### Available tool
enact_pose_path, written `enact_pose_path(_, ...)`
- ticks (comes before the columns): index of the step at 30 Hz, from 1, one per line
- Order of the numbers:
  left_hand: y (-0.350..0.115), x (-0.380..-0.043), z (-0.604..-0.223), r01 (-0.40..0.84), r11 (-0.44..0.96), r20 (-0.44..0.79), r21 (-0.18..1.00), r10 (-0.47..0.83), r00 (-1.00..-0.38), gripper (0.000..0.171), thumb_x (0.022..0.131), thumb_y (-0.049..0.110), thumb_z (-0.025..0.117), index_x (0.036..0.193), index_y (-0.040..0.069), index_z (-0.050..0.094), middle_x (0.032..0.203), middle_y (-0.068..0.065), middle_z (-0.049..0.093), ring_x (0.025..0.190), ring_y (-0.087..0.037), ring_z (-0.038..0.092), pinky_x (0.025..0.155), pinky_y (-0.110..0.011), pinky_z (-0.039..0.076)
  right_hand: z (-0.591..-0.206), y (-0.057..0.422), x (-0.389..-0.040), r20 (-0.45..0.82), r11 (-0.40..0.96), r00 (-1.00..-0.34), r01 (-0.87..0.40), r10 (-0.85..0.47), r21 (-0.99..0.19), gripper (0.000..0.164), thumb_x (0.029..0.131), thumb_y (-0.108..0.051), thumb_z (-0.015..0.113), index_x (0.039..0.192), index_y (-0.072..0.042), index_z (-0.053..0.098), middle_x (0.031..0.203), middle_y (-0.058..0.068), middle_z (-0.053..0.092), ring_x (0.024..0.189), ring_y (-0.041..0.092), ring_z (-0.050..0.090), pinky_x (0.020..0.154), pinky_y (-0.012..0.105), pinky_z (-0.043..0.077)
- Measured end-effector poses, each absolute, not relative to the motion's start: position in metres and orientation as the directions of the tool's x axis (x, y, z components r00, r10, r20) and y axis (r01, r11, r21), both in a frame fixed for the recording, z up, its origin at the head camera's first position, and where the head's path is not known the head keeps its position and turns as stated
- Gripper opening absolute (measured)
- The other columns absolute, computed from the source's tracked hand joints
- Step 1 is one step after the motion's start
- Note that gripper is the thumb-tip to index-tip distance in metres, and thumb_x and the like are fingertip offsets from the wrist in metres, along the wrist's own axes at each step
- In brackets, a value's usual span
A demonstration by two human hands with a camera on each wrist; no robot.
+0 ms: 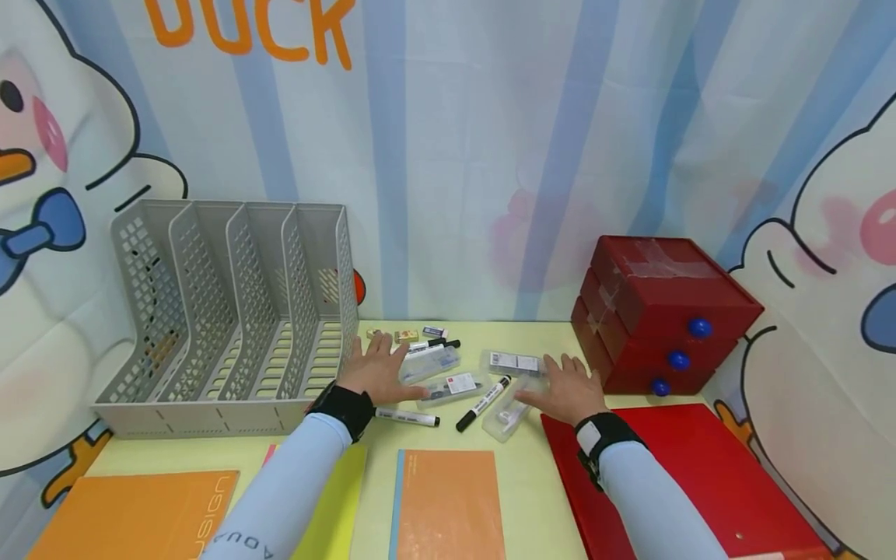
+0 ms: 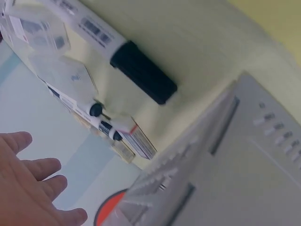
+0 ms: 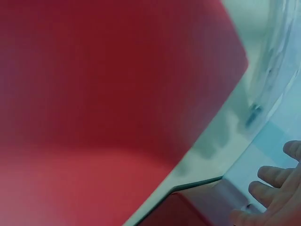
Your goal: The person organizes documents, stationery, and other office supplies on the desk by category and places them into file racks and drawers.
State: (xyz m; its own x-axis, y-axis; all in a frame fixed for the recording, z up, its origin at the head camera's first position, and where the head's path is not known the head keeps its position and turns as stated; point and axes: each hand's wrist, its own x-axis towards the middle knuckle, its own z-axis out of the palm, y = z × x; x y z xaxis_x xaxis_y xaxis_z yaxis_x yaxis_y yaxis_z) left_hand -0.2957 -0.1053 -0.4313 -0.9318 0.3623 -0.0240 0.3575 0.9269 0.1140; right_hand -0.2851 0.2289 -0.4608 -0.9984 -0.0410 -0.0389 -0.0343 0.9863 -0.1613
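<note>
L hand [image 1: 376, 371] & R hand [image 1: 568, 390]: fingers spread, nothing gripped. Clear case [image 1: 448, 391] & marker [image 1: 484, 404] lie btwn them on table [image 1: 535, 498]. Rec.: pinch marker mid-barrel, lift case by its sides, 1 item per hand; keep L hand clear of rack [image 1: 210, 418].

The rack [image 1: 199, 418] and drawers [image 1: 661, 311] flank passage above the cases [image 1: 437, 392].

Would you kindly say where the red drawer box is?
At right in the head view, the drawer box stands behind the red folder, right of the right hand.
</note>
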Motion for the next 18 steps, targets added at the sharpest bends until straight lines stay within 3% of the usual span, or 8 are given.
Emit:
enact_pose_path(8,-0.090,-0.285,-0.439,0.406,0.907,-0.035,0.117,0.412,-0.910,0.094,0.085,0.072,0.058,0.153,0.011,0.037,0.157,-0.024,0.027,0.147,-0.041,0.018,0.114,-0.065,0.010,-0.466,0.261,-0.272,-0.031,0.986,-0.999,0.037,0.032,-0.165,0.095,0.084,-0.069,0.060,0.144,0.003,0.045,0.140,0.032,0.044,0.126,0.050,0.040,0.101,0.070,0.032)
enact_pose_path(14,-0.074,-0.277,-0.447,0.458,0.883,0.006,0.104,0.460,-0.888,0.091,0.084,0.071,0.060,0.151,0.012,0.041,0.155,-0.022,0.033,0.145,-0.040,0.024,0.113,-0.064,0.014,-0.471,0.279,-0.264,0.099,0.984,-0.995,-0.005,0.013,-0.176,0.080,0.086,-0.058,0.067,0.135,0.004,0.055,0.134,0.031,0.051,0.119,0.049,0.047,0.096,0.068,0.039)
enact_pose_path(18,-0.060,-0.270,-0.451,0.500,0.860,0.026,0.099,0.500,-0.866,0.090,0.084,0.071,0.060,0.150,0.012,0.043,0.154,-0.021,0.036,0.145,-0.039,0.027,0.113,-0.064,0.016,-0.473,0.295,-0.255,0.163,0.986,-0.986,-0.009,0.018,-0.165,0.071,0.087,-0.055,0.068,0.127,0.003,0.061,0.120,0.029,0.058,0.108,0.047,0.052,0.089,0.067,0.044)
